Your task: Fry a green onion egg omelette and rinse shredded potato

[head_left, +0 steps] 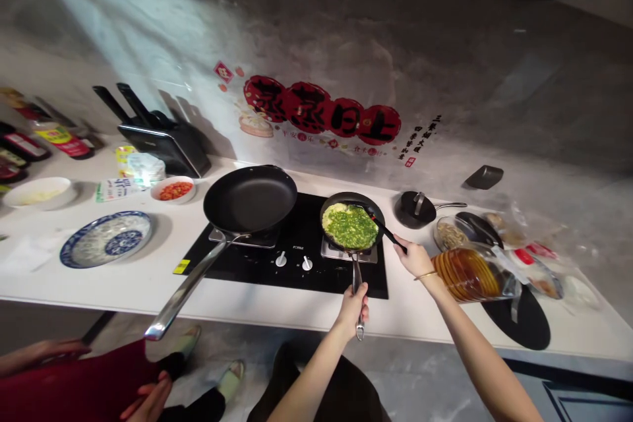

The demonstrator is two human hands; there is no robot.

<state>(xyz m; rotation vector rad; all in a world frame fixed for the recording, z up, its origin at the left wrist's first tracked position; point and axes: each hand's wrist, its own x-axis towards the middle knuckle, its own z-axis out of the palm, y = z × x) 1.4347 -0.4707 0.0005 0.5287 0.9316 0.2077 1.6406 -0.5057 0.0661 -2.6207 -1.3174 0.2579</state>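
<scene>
In the head view, right of centre, the small pan (363,198) holds a green-and-yellow mix (350,227). The left hand (353,306) is wrapped round its handle (356,270); the right hand (415,258) is closed on a spatula (390,235) reaching into the pan. At left, one bowl (173,202) holds red pieces (175,190), another (62,200) pale bits (39,197). At right, a bottle (507,282) contains amber liquid (465,273).

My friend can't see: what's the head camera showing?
The left hand grips the handle of a small pan of green-flecked food; the right hand holds a black utensil in it. A larger pan sits to its left.
</scene>
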